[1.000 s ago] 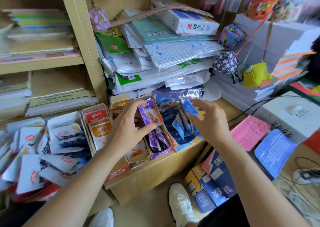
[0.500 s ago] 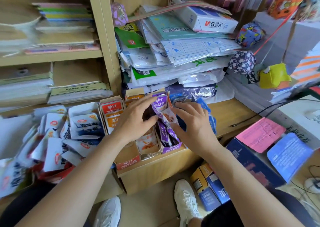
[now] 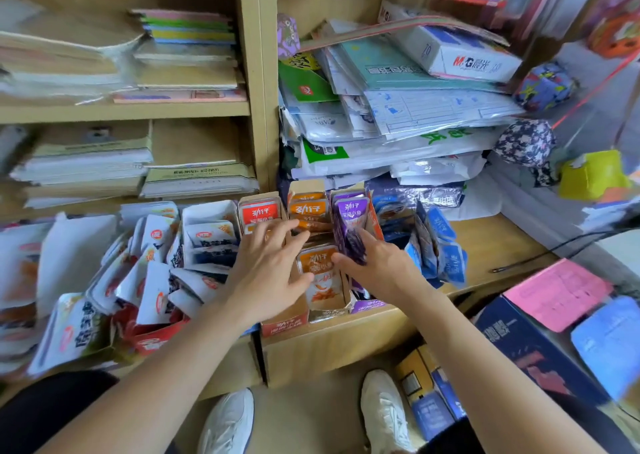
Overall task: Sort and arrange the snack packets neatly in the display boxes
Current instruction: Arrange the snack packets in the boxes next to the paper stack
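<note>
Snack packets (image 3: 308, 209) stand upright in three narrow display boxes (image 3: 284, 325) set side by side at the front edge of the wooden bench (image 3: 485, 242), right at the centre of the view. From 9 o'clock to 3 o'clock, the boxes hold red packets (image 3: 260, 215), orange packets (image 3: 316, 263) and purple packets (image 3: 350, 211).

The left hand (image 3: 266, 270) is released, its fingers straight and spread. It lies over the red box with its fingertips reaching the orange row at 12 o'clock and its thumb beside the front orange packet. The right hand (image 3: 379, 266) is just beside it at 3 o'clock. It grasps a few purple packets between thumb and fingers, at the front of the purple row; that bundle is blurred.

Blue packets (image 3: 440, 249) lean loosely together at 3 o'clock of the purple box. A tumbled heap of white packets (image 3: 156, 270) fills the bench at 9 o'clock.

Behind the boxes, at 12 to 1 o'clock, rises a stack of plastic-wrapped stationery (image 3: 408, 124). Piles of paper sit on a shelf (image 3: 124, 112) at 10 o'clock. At 6 o'clock, two white shoes (image 3: 228, 422) rest on the floor.
</note>
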Action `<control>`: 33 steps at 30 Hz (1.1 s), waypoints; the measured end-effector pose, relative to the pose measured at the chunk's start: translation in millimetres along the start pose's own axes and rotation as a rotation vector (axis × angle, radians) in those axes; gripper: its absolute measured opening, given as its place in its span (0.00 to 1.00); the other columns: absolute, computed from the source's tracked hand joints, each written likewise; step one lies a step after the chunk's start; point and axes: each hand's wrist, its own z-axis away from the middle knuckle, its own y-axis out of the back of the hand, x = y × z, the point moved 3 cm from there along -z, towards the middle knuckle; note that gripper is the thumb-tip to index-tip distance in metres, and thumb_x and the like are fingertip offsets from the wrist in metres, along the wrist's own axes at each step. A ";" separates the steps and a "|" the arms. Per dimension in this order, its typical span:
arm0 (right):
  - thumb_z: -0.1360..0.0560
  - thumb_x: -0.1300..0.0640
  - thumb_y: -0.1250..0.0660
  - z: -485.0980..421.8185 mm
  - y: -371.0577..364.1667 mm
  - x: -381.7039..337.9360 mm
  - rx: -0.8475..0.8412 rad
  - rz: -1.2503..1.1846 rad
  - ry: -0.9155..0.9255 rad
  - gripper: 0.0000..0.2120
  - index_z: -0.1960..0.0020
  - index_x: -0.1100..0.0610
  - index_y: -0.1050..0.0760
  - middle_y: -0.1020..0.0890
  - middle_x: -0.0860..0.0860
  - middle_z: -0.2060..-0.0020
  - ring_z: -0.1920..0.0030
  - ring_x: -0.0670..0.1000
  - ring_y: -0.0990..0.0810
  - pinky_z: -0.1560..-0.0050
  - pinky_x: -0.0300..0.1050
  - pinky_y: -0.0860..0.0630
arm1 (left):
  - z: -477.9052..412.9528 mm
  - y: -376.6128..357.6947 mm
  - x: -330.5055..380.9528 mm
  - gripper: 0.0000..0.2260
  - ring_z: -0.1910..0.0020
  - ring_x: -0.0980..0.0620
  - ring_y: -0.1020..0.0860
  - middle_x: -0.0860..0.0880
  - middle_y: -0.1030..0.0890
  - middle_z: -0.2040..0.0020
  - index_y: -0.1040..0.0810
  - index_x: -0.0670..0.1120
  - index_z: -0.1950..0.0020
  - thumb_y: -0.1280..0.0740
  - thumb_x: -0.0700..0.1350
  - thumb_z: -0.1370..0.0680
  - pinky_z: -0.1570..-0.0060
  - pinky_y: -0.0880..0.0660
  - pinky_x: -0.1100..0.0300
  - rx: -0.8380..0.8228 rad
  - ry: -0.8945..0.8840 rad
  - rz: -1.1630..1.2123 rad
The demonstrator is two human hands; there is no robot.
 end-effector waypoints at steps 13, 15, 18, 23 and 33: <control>0.29 0.43 0.26 13.4 -11.4 -35.1 0.275 0.203 0.508 0.20 0.38 0.45 0.20 0.23 0.44 0.34 0.30 0.58 0.35 0.40 0.61 0.35 | 18.6 22.7 -21.5 0.17 0.40 0.67 0.25 0.62 0.22 0.35 0.20 0.57 0.34 0.32 0.44 0.21 0.36 0.30 0.64 -0.224 -0.061 0.396; 0.31 0.42 0.24 12.6 -9.1 -34.5 0.296 0.202 0.492 0.18 0.45 0.48 0.19 0.19 0.43 0.42 0.32 0.57 0.34 0.40 0.61 0.36 | 18.4 32.0 -30.4 0.14 0.50 0.68 0.24 0.61 0.18 0.45 0.17 0.56 0.39 0.31 0.43 0.22 0.44 0.26 0.65 -0.079 -0.048 0.356; 0.33 0.42 0.23 13.2 -6.4 -31.1 0.307 0.193 0.471 0.19 0.47 0.50 0.19 0.16 0.43 0.49 0.33 0.58 0.33 0.38 0.58 0.41 | 10.5 35.7 -51.8 0.14 0.44 0.54 0.24 0.55 0.16 0.44 0.17 0.54 0.38 0.30 0.50 0.23 0.42 0.29 0.50 0.173 0.022 0.037; 0.32 0.43 0.23 14.2 -5.1 -29.9 0.294 0.189 0.464 0.20 0.44 0.50 0.19 0.17 0.43 0.47 0.32 0.58 0.32 0.39 0.57 0.44 | -4.9 17.9 -58.5 0.28 0.32 0.45 0.34 0.52 0.23 0.31 0.27 0.50 0.28 0.32 0.60 0.25 0.39 0.42 0.43 0.063 0.117 -0.267; 0.30 0.46 0.25 17.7 -8.1 -26.2 0.296 0.168 0.462 0.20 0.39 0.49 0.19 0.19 0.43 0.44 0.31 0.58 0.33 0.39 0.62 0.39 | -2.5 26.3 -59.7 0.07 0.39 0.52 0.36 0.65 0.20 0.52 0.18 0.60 0.60 0.22 0.59 0.31 0.45 0.44 0.48 0.087 0.131 -0.005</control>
